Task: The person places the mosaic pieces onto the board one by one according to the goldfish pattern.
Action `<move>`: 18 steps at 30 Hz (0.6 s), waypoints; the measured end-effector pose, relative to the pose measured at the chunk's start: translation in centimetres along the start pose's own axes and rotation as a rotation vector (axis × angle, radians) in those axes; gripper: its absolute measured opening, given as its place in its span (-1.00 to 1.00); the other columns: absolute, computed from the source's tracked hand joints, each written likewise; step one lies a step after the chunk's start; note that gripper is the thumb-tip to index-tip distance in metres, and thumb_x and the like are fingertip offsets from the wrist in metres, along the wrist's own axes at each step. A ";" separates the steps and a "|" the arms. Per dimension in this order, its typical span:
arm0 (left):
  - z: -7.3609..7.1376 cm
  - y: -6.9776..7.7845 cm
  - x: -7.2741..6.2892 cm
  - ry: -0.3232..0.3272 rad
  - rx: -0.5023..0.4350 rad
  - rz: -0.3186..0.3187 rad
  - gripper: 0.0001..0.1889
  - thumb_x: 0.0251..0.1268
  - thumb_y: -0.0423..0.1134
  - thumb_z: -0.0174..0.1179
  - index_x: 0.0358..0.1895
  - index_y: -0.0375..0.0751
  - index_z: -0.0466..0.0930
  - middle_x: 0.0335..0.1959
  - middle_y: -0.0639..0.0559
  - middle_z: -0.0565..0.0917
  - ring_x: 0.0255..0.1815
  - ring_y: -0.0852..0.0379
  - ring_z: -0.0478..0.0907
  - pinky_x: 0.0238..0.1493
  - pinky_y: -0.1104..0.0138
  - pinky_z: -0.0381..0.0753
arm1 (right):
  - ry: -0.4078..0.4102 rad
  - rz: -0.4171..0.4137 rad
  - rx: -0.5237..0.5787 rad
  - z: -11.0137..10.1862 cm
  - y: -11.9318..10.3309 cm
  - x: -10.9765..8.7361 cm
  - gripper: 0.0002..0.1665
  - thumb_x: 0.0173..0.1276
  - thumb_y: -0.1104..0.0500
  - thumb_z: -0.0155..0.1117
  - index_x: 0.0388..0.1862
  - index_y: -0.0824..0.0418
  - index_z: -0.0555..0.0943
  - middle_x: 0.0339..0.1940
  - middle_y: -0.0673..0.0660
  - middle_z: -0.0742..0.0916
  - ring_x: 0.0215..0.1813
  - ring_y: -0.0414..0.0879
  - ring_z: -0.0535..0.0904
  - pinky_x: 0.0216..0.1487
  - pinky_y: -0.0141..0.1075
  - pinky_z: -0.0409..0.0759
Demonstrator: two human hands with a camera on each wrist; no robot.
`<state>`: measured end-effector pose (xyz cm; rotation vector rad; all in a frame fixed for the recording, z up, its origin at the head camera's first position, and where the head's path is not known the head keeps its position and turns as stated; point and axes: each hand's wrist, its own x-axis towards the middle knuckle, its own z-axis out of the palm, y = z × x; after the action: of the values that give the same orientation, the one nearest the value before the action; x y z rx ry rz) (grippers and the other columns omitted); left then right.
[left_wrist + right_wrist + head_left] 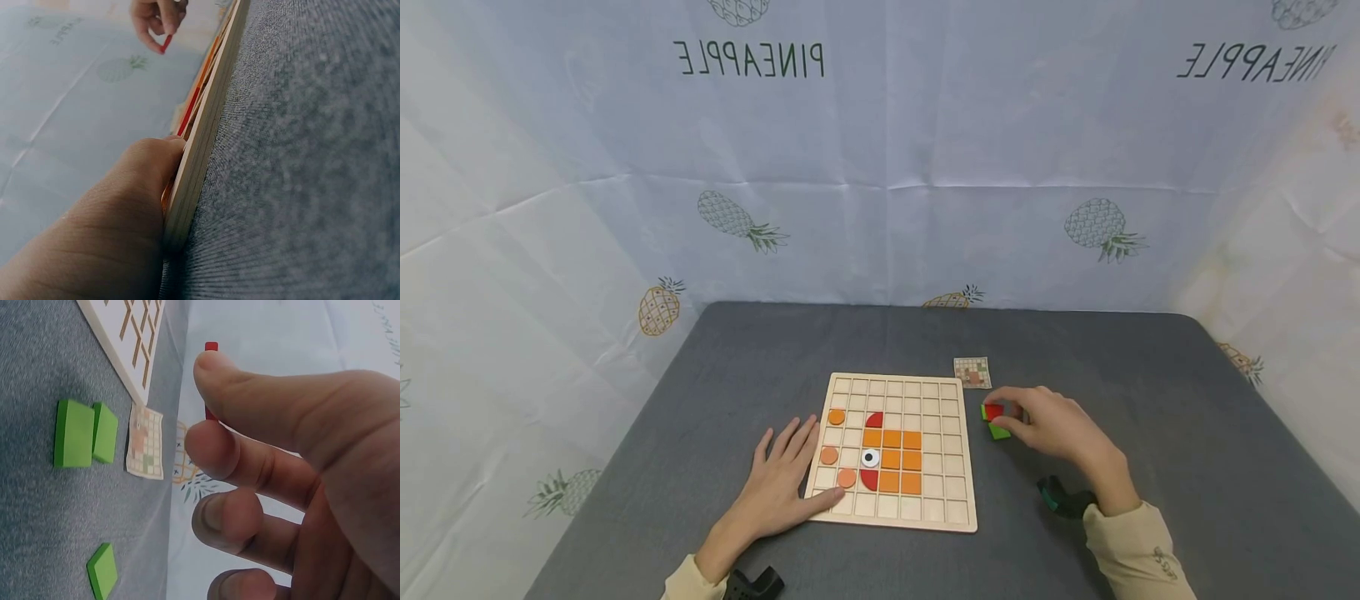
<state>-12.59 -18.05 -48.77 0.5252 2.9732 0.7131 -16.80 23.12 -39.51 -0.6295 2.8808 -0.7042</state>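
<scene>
My right hand (1060, 425) pinches a small red tile (993, 412) between thumb and index finger, to the right of the board. In the right wrist view the red tile (211, 346) is held edge-on. Green square tiles (76, 434) lie on the table below that hand. My left hand (778, 479) is spread at the left edge of the wooden grid board (950, 487), its thumb (150, 164) resting on the near left corner. On the grid sit several orange squares (891, 460), orange discs (837, 417), red quarter-round pieces (875, 420) and a white eye disc (870, 457).
A small printed pattern card (972, 372) lies just beyond the board's far right corner. The dark grey table (760, 358) extends around the board. Behind it hangs a pale curtain (880, 242) with pineapple prints.
</scene>
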 end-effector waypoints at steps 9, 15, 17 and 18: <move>0.1 0.0 -0.1 0.012 0.005 0.007 0.12 0.31 0.42 0.31 0.70 -0.33 0.24 0.77 -0.24 0.25 0.79 -0.38 0.09 0.67 -0.47 -0.14 | -0.002 -0.035 -0.010 0.2 -0.8 0.0 -0.67 0.53 0.15 0.44 0.21 0.16 0.78 -0.55 -0.16 0.55 -0.60 -0.34 0.31 -0.53 -0.42 0.23; 0.1 -0.1 0.0 0.009 0.002 0.011 0.12 0.32 0.42 0.30 0.71 -0.33 0.23 0.77 -0.24 0.23 0.80 -0.39 0.08 0.66 -0.48 -0.15 | 0.003 -0.043 -0.024 0.4 -1.3 0.0 -0.68 0.53 0.14 0.45 0.20 0.13 0.78 -0.56 -0.16 0.55 -0.59 -0.35 0.32 -0.53 -0.43 0.24; 0.1 -0.1 0.0 0.013 -0.001 0.015 0.12 0.32 0.42 0.30 0.71 -0.33 0.23 0.77 -0.24 0.23 0.80 -0.39 0.08 0.66 -0.48 -0.15 | 0.003 -0.052 -0.029 0.5 -1.6 0.0 -0.68 0.53 0.12 0.45 0.20 0.11 0.78 -0.56 -0.17 0.56 -0.59 -0.35 0.32 -0.53 -0.42 0.24; 0.1 -0.1 0.0 0.014 -0.002 0.017 0.12 0.32 0.42 0.30 0.71 -0.34 0.23 0.77 -0.25 0.23 0.79 -0.39 0.08 0.66 -0.48 -0.15 | 0.002 -0.056 -0.031 0.6 -1.7 0.0 -0.69 0.53 0.11 0.45 0.20 0.10 0.78 -0.55 -0.17 0.57 -0.58 -0.35 0.32 -0.53 -0.42 0.25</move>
<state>-12.60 -18.12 -48.94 0.5478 2.9844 0.7241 -16.08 21.48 -39.22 -0.7170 2.8916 -0.6690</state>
